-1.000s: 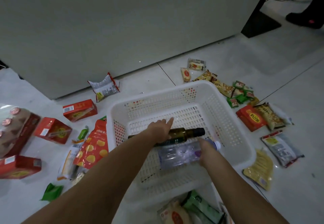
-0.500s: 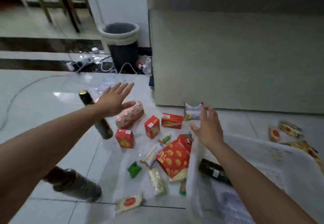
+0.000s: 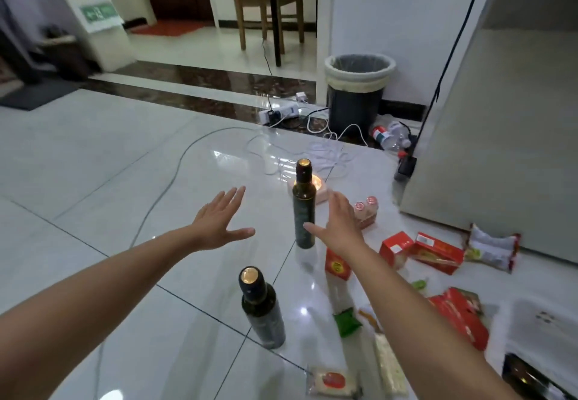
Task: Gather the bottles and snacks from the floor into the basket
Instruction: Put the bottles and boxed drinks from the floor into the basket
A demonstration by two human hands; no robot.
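Two dark green bottles stand upright on the white tile floor: a far bottle (image 3: 303, 209) and a near bottle (image 3: 262, 307). My left hand (image 3: 219, 223) hovers open to the left of the far bottle, apart from it. My right hand (image 3: 339, 226) is open just right of that bottle, thumb close to its side. Red snack boxes (image 3: 438, 251), a red snack bag (image 3: 463, 315), a green packet (image 3: 346, 321) and small wrapped snacks (image 3: 331, 381) lie on the floor at right. The white basket (image 3: 538, 331) shows at the lower right corner with a dark bottle (image 3: 528, 377) inside.
A lined bin (image 3: 356, 93) stands by the wall, with a power strip (image 3: 278, 113) and white cables (image 3: 312, 149) on the floor behind the bottles. A grey cabinet (image 3: 500, 137) rises at right. A wooden chair (image 3: 262, 2) is in the far room.
My view swung left from the basket to the standing bottles. Both hands let go of the bottles laid in the basket and reached out, open, on either side of the far bottle.
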